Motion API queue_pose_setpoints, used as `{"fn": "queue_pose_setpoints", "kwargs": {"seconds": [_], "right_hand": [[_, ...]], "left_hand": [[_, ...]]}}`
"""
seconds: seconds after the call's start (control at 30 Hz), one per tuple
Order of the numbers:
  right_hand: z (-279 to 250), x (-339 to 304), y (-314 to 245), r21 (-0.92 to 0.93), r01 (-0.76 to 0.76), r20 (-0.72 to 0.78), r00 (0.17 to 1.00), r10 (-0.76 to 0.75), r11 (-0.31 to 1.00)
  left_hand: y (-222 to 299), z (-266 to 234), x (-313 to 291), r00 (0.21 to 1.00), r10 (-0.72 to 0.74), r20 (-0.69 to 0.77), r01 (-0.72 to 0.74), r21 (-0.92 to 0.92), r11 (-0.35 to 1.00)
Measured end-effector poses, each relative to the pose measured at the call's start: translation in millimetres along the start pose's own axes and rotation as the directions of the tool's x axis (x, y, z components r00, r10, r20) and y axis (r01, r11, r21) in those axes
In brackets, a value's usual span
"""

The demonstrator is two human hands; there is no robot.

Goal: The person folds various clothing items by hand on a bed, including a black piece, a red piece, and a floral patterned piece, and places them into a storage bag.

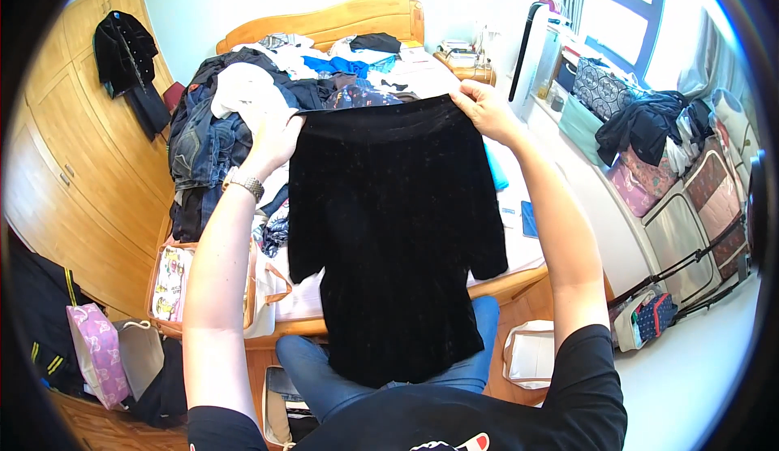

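"Black is seen in the top (393, 232); where is it held?"

"Spread in front of the bed (519, 283), with its hem seen over the jeans (304, 370)."

"And the hands?"

"One upper corner is grasped by the left hand (274, 133), the other is pinched by the right hand (491, 116). A watch (243, 183) is worn on the left wrist. Clothes (207, 146) are heaped on the bed behind."

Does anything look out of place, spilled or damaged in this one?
Mainly the bed: clothes lie in an untidy heap along its left side. The black short-sleeved top, spread between the left hand and right hand, looks faintly speckled, perhaps with lint. I see no spill or obvious damage.
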State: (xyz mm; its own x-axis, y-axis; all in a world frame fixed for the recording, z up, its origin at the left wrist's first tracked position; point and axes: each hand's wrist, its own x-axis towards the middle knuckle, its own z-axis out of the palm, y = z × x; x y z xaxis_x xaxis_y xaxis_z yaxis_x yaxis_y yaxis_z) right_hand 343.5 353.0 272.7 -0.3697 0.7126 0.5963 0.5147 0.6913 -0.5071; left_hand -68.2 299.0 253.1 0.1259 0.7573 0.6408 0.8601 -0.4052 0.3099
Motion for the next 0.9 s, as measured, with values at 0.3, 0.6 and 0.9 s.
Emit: {"fn": "queue_pose_setpoints", "kwargs": {"seconds": [0.3, 0.6, 0.9], "right_hand": [[0.2, -6.9, -2.4, 0.38, -0.091, 0.057, 0.996, 0.075, 0.92], [-49.2, -35.0, -31.2, 0.381, -0.281, 0.549, 0.835, 0.029, 0.881], [131.4, -65.3, -3.1, 0.233, -0.615, 0.321, 0.78, 0.537, 0.753]], "left_hand": [[12.0, 0.6, -11.4, 0.997, -0.067, -0.024, 0.037, -0.627, 0.778], [63.3, -73.8, -33.2, 0.783, 0.215, 0.583, 0.303, -0.661, 0.687], [12.7, 115.0, -93.9, 0.904, -0.363, 0.224, 0.426, -0.517, 0.742]]}}
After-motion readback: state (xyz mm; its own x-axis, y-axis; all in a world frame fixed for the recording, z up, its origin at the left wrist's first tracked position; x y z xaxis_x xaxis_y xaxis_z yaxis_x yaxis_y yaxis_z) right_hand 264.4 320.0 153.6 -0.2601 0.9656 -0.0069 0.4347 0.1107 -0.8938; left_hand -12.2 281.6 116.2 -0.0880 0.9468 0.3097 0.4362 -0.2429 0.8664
